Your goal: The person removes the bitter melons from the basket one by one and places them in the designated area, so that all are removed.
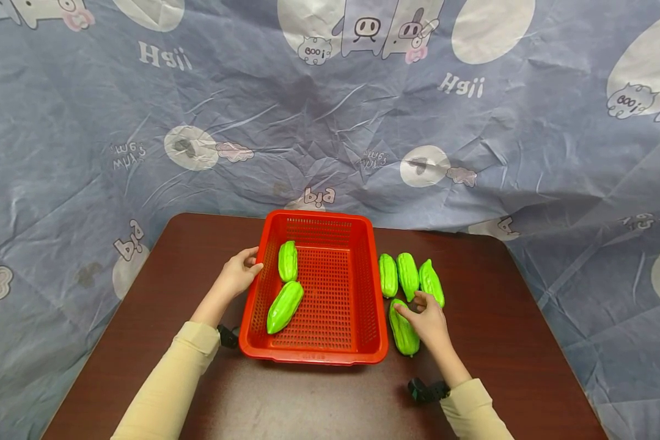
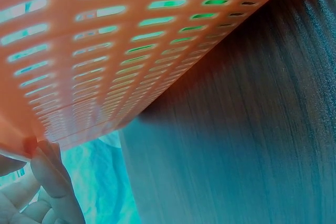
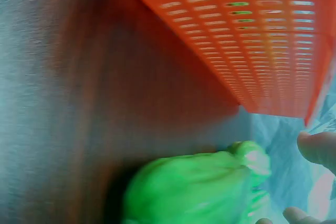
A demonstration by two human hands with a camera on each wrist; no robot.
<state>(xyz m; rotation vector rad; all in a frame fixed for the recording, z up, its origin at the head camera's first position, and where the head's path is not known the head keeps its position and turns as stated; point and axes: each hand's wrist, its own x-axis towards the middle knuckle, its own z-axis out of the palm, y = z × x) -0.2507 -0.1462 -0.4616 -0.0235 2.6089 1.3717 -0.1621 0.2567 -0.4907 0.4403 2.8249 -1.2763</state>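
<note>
A red plastic basket [image 1: 326, 357] with slotted walls contains two bright green bitter melons: one [image 1: 288, 261] by the left wall and another [image 1: 285, 307] just nearer. My left hand [image 1: 238, 272] pinches the basket's left rim between thumb and fingers; the left wrist view shows the fingertips at that edge. Right of the basket, my right hand [image 1: 430, 321] hovers at the far end of a bitter melon [image 1: 404, 333]. Its thumb and fingers are spread apart. In the right wrist view that bitter melon [image 3: 184, 190] lies below the fingertips, with no grip on it visible.
Three more bitter melons stand in a row beyond the right hand: one [image 1: 388, 276] beside the basket, a middle one [image 1: 408, 275] and a right one [image 1: 431, 283]. All rest on a dark brown table [image 1: 506, 342]. A patterned blue-grey cloth [image 1: 319, 122] hangs behind.
</note>
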